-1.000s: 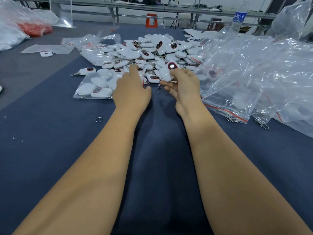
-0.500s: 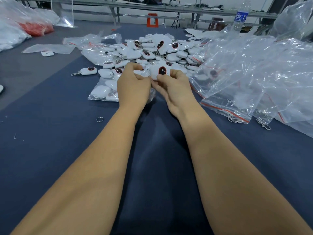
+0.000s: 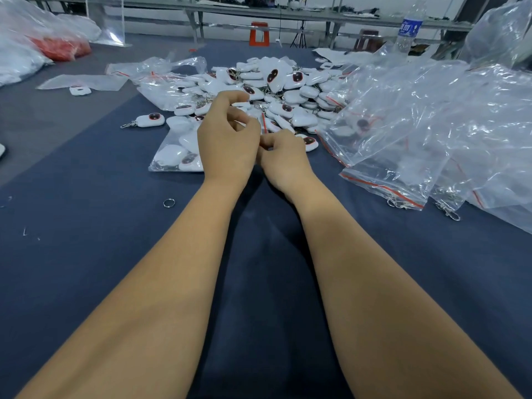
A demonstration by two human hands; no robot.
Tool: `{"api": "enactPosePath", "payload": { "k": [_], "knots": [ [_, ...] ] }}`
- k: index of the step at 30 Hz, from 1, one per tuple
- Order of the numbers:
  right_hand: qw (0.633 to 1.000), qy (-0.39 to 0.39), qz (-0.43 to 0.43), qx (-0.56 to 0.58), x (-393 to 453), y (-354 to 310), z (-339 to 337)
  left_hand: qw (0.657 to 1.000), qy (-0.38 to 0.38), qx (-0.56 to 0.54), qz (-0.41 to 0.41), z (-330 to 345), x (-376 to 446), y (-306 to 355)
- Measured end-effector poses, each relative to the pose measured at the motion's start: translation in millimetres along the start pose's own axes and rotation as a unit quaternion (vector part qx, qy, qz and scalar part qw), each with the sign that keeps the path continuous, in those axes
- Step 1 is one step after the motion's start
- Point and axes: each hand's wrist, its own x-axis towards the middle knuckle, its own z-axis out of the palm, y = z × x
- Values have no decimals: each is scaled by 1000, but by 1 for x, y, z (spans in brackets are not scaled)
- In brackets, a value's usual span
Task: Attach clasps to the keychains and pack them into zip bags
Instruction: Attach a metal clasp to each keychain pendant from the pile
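Observation:
My left hand point(image 3: 227, 142) and my right hand point(image 3: 283, 159) meet at the near edge of a heap of white keychains point(image 3: 276, 87) with dark red faces. Both have curled fingers. They pinch the red-striped mouth of a clear zip bag point(image 3: 172, 156), which lies on the blue cloth with several white keychains inside. A short piece of the bag's red strip shows between the hands. One keychain point(image 3: 310, 143) peeks out just past my right knuckles. A single keychain with a clasp point(image 3: 149, 120) lies apart to the left.
A big mound of clear zip bags point(image 3: 431, 119) fills the right side, with metal clasps point(image 3: 447, 208) at its near edge. A loose split ring point(image 3: 169, 203) lies left of my forearm. A water bottle point(image 3: 408, 30) stands at the back right. More bags point(image 3: 26, 50) sit far left.
Both hands held a white keychain up between them half a second ago. That keychain is no longer in their grip, and the hands have dropped to the filled bag's mouth.

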Motion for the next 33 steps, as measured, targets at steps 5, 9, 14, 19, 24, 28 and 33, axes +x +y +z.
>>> {"api": "enactPosePath", "payload": {
  "k": [5, 9, 14, 19, 24, 28, 33],
  "knots": [
    [994, 86, -5, -60, 1, -2, -6, 997, -56, 57, -14, 3, 1, -6],
    [977, 133, 37, -165, 2, 10, -18, 992, -85, 94, -9, 4, 0, -8],
    [955, 75, 100, -270, 2, 16, -16, 972, -143, 188, 11, 6, 1, -15],
    [957, 98, 87, -258, 2, 17, -16, 955, -153, 251, 43, 6, 2, -18],
    [956, 96, 100, -259, 2, 19, -16, 928, -145, 337, 58, 1, 6, -20],
    [967, 108, 89, -212, 3, 15, -15, 916, -117, 381, 36, -4, 9, -21],
    [980, 101, 56, -161, 2, 13, -18, 914, -111, 388, 50, -5, 6, -17]
  ]
}}
